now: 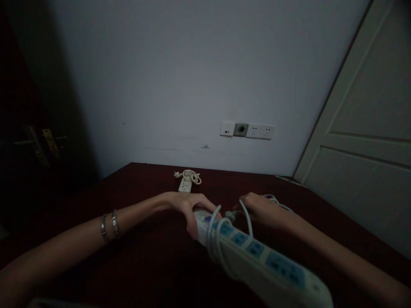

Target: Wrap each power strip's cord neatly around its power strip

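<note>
Both forearms reach in from the lower corners and meet at the frame's centre, over the dark red table [144,256]. The left hand [188,207], two bangles [109,224] on its wrist, curls around the far end of a long white power strip [257,256]. The strip slants to the lower right, blue sockets upward. In the dim light the right hand [261,209] seems pinched on the white cord [216,231] looped round the strip's smooth plastic body.

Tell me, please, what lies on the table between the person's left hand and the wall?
In the head view, a small white power strip with its coiled cord lies on the dark red table between the left hand and the wall.
</note>
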Tool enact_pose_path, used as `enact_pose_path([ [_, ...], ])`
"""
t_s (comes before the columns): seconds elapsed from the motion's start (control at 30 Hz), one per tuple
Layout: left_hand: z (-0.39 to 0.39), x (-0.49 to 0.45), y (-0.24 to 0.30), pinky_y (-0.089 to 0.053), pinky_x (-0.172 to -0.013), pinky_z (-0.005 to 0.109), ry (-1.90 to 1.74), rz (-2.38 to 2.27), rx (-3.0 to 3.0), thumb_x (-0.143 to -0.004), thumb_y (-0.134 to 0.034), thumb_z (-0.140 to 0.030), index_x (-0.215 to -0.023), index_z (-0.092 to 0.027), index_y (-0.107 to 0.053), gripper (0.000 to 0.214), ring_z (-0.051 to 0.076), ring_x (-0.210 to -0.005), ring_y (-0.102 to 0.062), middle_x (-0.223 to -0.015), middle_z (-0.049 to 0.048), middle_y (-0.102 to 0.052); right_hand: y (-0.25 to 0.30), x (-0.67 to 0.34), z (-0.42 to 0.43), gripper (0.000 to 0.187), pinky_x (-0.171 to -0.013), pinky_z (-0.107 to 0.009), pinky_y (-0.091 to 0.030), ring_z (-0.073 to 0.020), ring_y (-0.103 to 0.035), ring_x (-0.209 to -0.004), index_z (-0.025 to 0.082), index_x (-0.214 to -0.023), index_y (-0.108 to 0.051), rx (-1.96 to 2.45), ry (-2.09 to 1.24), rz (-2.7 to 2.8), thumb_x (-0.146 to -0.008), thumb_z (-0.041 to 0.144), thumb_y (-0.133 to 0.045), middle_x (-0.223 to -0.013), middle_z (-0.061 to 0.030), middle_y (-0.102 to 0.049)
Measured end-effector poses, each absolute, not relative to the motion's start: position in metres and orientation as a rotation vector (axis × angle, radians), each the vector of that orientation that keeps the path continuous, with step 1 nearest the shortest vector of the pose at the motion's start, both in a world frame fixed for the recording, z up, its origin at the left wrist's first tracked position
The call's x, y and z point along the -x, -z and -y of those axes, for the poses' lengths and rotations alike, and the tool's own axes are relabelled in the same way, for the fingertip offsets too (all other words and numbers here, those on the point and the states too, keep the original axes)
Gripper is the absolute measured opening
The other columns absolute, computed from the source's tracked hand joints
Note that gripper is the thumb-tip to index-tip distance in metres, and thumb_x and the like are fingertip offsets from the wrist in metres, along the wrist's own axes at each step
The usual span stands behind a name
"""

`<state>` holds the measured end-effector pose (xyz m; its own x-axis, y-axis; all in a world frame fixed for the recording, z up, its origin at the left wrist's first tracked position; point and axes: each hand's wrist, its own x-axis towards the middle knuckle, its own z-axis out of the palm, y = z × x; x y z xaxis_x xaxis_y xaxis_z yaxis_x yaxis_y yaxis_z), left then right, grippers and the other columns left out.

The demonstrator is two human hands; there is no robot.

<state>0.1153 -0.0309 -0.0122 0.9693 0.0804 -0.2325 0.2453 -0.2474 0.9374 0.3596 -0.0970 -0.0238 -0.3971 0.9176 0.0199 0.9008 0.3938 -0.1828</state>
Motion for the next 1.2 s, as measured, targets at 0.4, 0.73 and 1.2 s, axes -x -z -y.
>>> enact_pose_path([
  [0.4,0.008,-0.113,0.033,-0.044,-0.068,0.027,0.171,-0.234,-2.572,-0.050,-0.063,-0.005,-0.102,-0.019,-0.060,0.054,0.019,-0.077,-0.056,-0.089,0.0017,-0.061,0.013,-0.372,0.087,0.018,-0.057,-0.025,-0.035,-0.0147,-0.057,-0.063,0.016,-0.065,-0.069,1.654,-0.128,2.590,-0.072,0.014,-0.052,-0.068,-0.0061,-0.064],
  [0.73,0.007,-0.118,0.051,-0.041,-0.092,0.035,0.030,-0.145,-2.685,-0.060,-0.059,-0.012,-0.145,-0.012,-0.013,0.097,0.028,-0.112,-0.049,-0.123,0.0149,-0.050,0.050,-0.356,0.077,0.024,-0.066,-0.027,-0.045,-0.0208,-0.061,-0.074,0.015,-0.079,-0.075,1.456,-0.659,2.053,-0.075,0.034,-0.061,-0.069,-0.0034,-0.068],
  [1.2,-0.009,-0.119,0.085,-0.022,-0.110,0.047,-0.002,-0.199,-2.772,-0.067,-0.064,-0.019,-0.143,-0.002,-0.006,0.097,0.037,-0.137,-0.013,-0.148,0.0282,-0.010,0.085,-0.347,0.057,0.037,-0.075,-0.031,-0.045,-0.0185,-0.059,-0.077,0.016,-0.081,-0.076,1.249,-0.756,1.950,-0.071,0.050,-0.065,-0.082,-0.0076,-0.067],
])
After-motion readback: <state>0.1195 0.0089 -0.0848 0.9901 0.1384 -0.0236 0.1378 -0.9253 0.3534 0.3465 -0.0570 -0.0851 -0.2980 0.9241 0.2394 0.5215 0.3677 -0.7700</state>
